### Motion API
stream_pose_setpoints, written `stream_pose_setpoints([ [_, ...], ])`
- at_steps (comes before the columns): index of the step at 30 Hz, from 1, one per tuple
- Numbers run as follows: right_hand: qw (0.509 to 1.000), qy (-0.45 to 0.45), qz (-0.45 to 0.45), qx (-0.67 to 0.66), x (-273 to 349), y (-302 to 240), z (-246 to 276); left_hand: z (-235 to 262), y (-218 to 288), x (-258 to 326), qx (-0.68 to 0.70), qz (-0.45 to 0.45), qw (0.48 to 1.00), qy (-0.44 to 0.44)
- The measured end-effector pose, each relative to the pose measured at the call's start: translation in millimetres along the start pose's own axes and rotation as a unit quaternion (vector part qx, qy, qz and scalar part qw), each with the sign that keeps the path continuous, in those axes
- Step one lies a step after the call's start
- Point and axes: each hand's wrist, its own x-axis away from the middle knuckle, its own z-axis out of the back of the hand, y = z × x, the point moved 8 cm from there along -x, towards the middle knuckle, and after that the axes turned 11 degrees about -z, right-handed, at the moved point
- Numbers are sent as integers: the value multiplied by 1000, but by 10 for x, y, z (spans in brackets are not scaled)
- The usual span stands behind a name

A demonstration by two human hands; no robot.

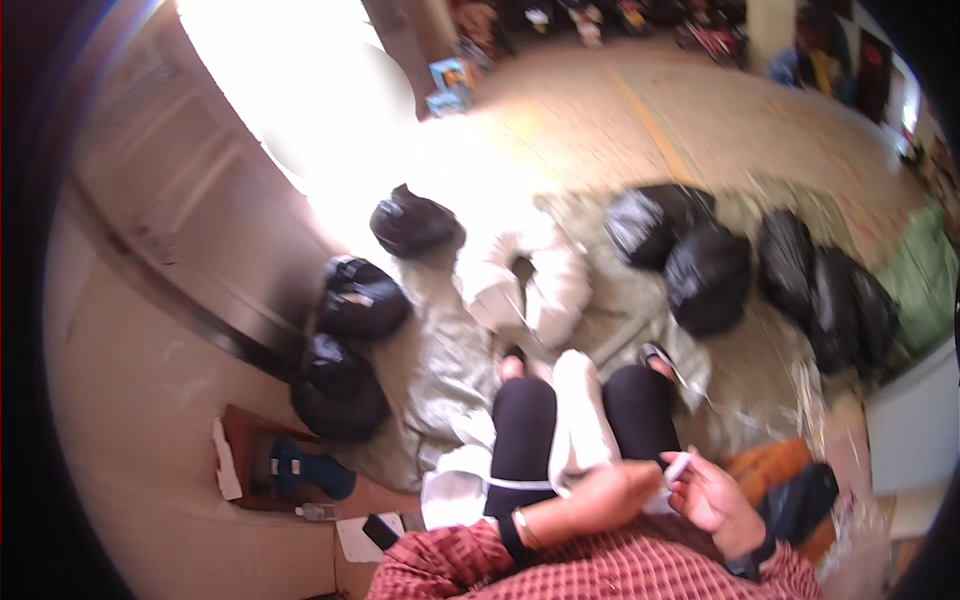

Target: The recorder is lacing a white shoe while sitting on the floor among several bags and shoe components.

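Floor (620, 110): tan, fills the upper centre of the frame; a yellow line runs across it diagonally.
Ground sheet (440, 350): grey-green, crumpled, spread across the middle of the frame under the bags.
Black bags, right (705, 270): four or so full, knotted sacks in a row, centre to right edge.
Black bags, left (355, 300): three rounded sacks in a curve along the dark wall base, left of centre.
White sack (525, 280): open-mouthed, rim rolled down, centre of frame, just above the person's feet.
White cloth strip (580, 420): lies between the black-clad knees, running down to the hands.
Left hand (615, 495): lower centre, closed around the strip.
Right hand (705, 490): just beside it, fingers pinching the strip's white end.
Blue package (450, 85): small, boxy, upper centre; markings unreadable.
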Motion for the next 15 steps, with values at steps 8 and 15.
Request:
stream_pose_setpoints([
  [8, 920, -185, 257, -233, -17, -1386, 137, 1058, 177, 339, 497, 100, 845, 170],
  [15, 901, -111, 347, -235, 33, -3036, 1878, 2717, -16, 1292, 453, -49, 742, 492],
])
